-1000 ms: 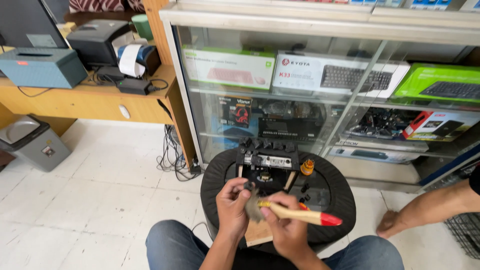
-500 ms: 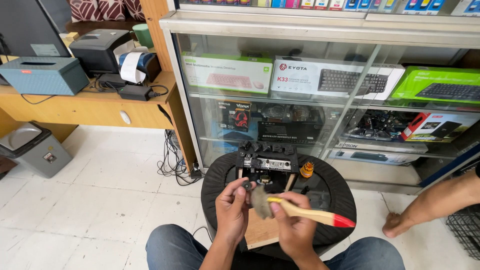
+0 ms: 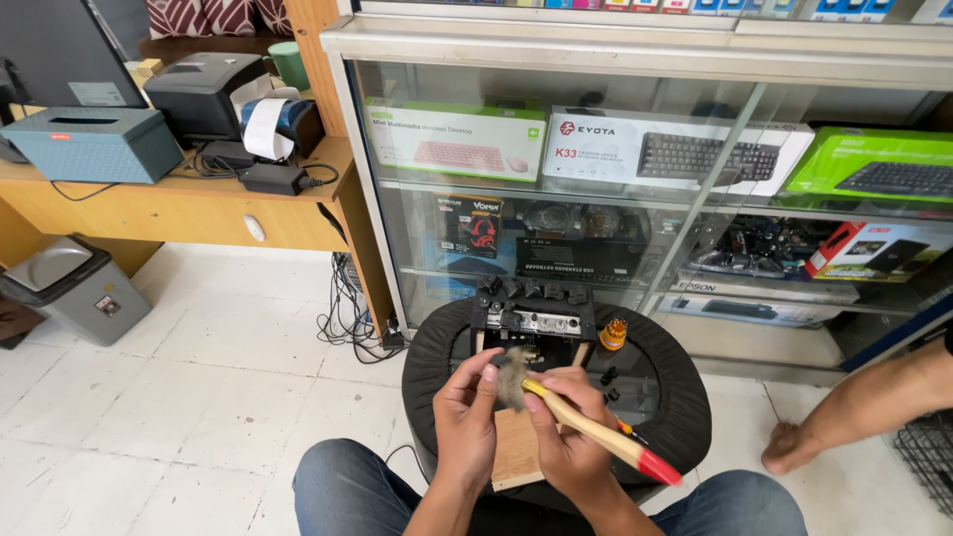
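Gripping the brush (image 3: 586,427), right hand (image 3: 566,437) points bristles up-left toward left hand (image 3: 467,417)

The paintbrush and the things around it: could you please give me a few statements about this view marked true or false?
1. The right hand holds a paintbrush with a red-tipped wooden handle. True.
2. The left hand rests on the floor. False: its fingers touch the bristles.
3. A black electronic device sits on a round black stool. True.
4. The grey bin stands on the desk. False: it stands on the floor.
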